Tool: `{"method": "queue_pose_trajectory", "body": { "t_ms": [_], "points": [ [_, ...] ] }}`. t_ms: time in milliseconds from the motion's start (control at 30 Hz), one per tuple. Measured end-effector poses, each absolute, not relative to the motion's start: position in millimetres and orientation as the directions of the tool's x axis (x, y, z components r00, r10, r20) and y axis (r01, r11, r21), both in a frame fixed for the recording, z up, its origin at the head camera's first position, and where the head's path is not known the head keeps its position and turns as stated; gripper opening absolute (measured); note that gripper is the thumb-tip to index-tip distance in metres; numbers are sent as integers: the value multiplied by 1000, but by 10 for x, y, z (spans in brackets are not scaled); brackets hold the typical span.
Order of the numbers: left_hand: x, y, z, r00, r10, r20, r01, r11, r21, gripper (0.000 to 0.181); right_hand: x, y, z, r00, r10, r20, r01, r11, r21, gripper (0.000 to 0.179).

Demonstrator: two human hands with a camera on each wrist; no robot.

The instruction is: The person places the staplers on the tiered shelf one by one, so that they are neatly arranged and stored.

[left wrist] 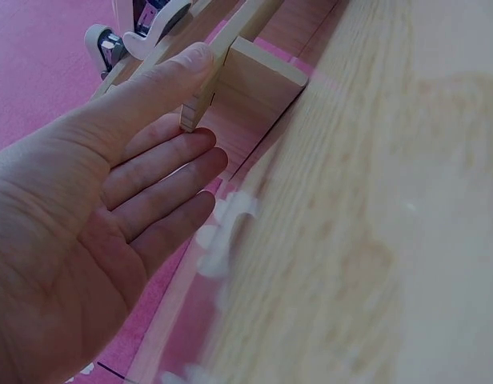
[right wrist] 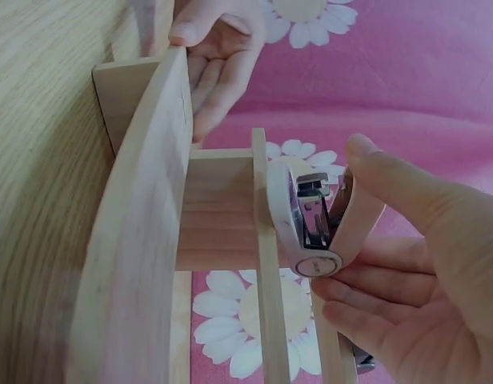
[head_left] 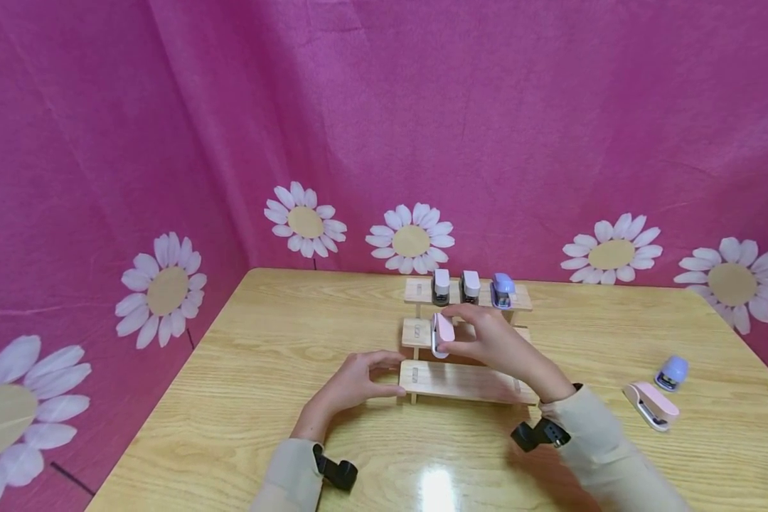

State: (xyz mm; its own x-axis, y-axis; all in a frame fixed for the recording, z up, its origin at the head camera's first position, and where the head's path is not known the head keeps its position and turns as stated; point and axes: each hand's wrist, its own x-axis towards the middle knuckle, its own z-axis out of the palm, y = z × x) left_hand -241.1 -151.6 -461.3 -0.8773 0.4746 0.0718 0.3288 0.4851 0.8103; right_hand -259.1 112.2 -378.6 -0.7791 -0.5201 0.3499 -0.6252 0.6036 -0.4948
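A three-tiered wooden stand (head_left: 467, 380) stands on the table. My right hand (head_left: 502, 345) holds a pink and white stapler (head_left: 443, 331) by its ends, thumb at one and fingers at the other, over the left part of the middle tier. In the right wrist view the white base of that stapler (right wrist: 285, 208) is right at the tier's board. My left hand (head_left: 358, 380) grips the left end of the lowest tier, thumb (left wrist: 154, 88) on one side of the board and fingers (left wrist: 170, 172) on the other. Two pale-topped staplers (head_left: 441, 284) and a purple stapler (head_left: 502, 288) line the top tier.
On the table at the right lie another pink and white stapler (head_left: 653, 405) and a purple stapler (head_left: 670, 373). A pink cloth (head_left: 486, 142) with white flowers hangs behind the wood-grain table (head_left: 281, 320) and along its left side. Both wrists carry black straps.
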Motion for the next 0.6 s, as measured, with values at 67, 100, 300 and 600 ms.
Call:
{"method": "queue_pose_trajectory", "body": {
  "t_ms": [67,100,300,600],
  "points": [
    [-2414,-1516,-4612,-877,474,74,332,488,807,55,-2588,1108,-3798,-778,-520,353,-626,596,-502,53],
    [-2414,-1516,-4611,-878,473,73,332,491,806,55,-2590,1102,-3808,-778,-519,355,-627,593,-505,53],
    [-2413,-1510,-4606,-880,469,73,333,499,800,57,-2586,1069,-3876,-787,-495,368,-616,614,-493,53],
    [-2408,-1509,-4605,-880,471,64,324,497,805,56,-2595,1047,-3931,-800,-481,358,-600,654,-462,52]
  ]
}}
